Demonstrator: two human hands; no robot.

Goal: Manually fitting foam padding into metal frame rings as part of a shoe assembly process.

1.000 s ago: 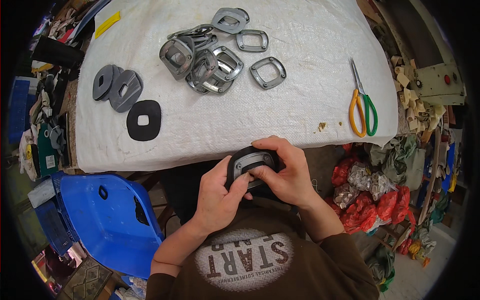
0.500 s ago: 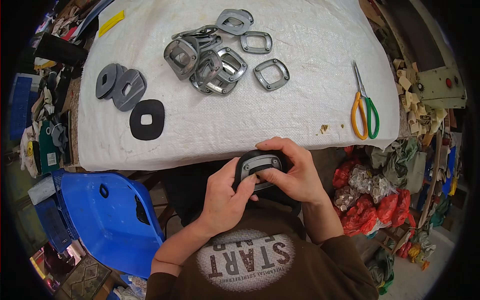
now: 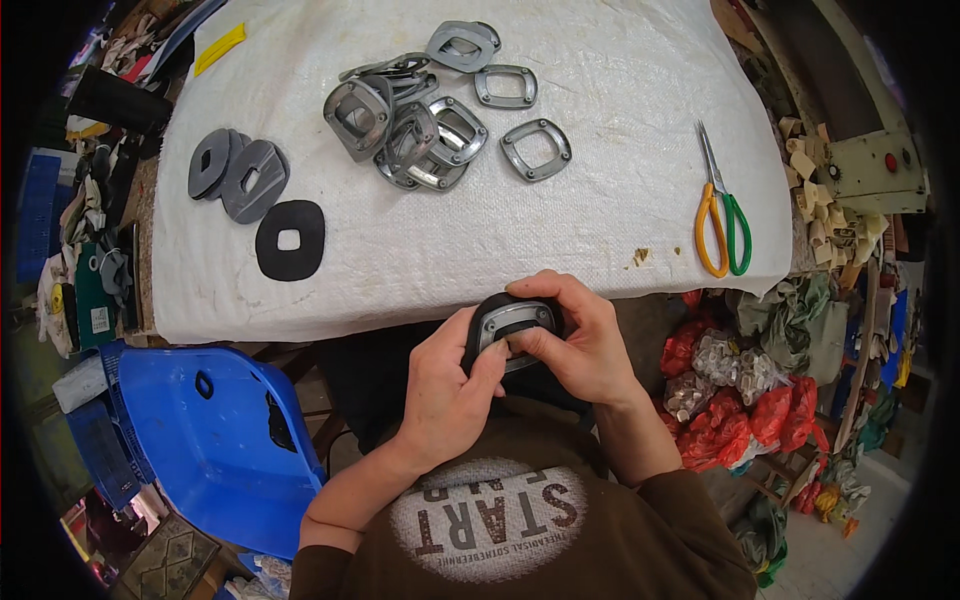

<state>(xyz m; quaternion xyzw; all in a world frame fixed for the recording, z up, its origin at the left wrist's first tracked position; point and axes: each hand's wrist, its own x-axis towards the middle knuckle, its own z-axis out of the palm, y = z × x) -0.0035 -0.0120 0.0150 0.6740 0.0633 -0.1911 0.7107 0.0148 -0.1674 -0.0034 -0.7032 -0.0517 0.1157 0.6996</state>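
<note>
Just off the table's near edge, both hands grip a rounded grey metal frame (image 3: 512, 314) set against a black soft-looking piece (image 3: 490, 306). My left hand (image 3: 447, 385) closes on its left side, thumb pressed at the inner opening. From the right, my right hand (image 3: 580, 345) wraps the far edge with its fingers, and its thumb also pushes into the opening. Beyond the hands lies a heap of similar metal frames (image 3: 458, 130), with a loose frame (image 3: 536, 150) beside it. A flat black piece with a square hole (image 3: 290, 241) lies at left, near several grey holed pieces (image 3: 257, 181).
White woven sheeting (image 3: 400, 250) covers the table. Scissors (image 3: 720, 215) with orange and green handles lie at right, and a yellow strip (image 3: 220, 48) at far left. A blue plastic tub (image 3: 215, 450) stands at lower left. Red plastic bags (image 3: 720, 425) sit below the table's right side.
My right thumb and fingers have shifted slightly on the piece, which tilts a little. Both hands keep their hold. The whole view has shifted slightly.
</note>
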